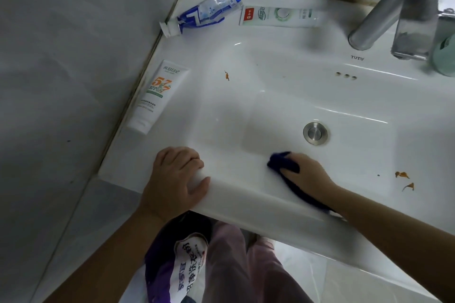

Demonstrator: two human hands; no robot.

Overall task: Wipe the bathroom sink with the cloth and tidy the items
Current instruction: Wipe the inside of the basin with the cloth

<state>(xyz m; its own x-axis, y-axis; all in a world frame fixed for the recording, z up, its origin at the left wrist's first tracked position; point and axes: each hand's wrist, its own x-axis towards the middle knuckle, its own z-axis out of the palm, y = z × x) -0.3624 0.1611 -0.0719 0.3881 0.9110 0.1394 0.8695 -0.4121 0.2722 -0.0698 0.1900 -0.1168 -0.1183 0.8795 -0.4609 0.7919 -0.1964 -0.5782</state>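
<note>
— Sink (283,106): what's in the basin?

— A round metal drain plug (316,133), an orange smear (226,75) on the upper left slope and 3 orange smears (403,179) at the right. 3 overflow holes (346,76) sit under the word "TUTU".

— And the cloth (283,163)?

— Dark blue, pressed on the basin's near slope under the right hand (304,170); its fingers lie flat and spread over it, and a tail of cloth trails back under the wrist to the front rim.

— The left hand (176,179)?

— Holding no object; fingers curled over the sink's front edge, thumb on the outer face.

— Items on the rim?

— A white tube (157,97) printed "57" in orange by the left wall, a crumpled blue tube (202,13) in the back corner, a white and green tube (278,16) beside it. The tap (384,7) stands at the right.

— Anything below?

— A purple and white bag (179,261) with Chinese print I cannot read clearly.
</note>
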